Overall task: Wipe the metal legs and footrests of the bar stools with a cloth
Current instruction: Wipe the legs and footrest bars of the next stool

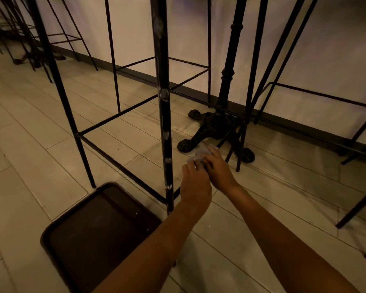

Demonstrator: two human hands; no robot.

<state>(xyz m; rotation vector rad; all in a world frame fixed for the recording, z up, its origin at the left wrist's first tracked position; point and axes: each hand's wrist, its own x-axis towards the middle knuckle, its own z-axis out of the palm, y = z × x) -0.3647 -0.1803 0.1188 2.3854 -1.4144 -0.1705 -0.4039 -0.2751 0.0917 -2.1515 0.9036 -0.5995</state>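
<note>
Your two hands meet just right of centre in the lower half of the frame, both closed on the small pale cloth (200, 155), which is bunched between them. Your left hand (193, 182) pinches its near edge with curled fingers, and your right hand (218, 170) wraps the far side, so neither hand is free. The nearest stool leg (164, 115) stands just to the left of your left hand, close beside it but not touching. It is a dark, scuffed bar whose long axis runs nearly straight up the frame, from the floor to the top edge. The footrest rail (118, 115) branches off it toward the left of the frame, level with the floor. Your left hand is the nearer one, so the cloth probably needs to travel only a short way left to wrap the leg, then run along its length. A dark tray (51, 229) lies on the floor at lower left, clear of that path.
</note>
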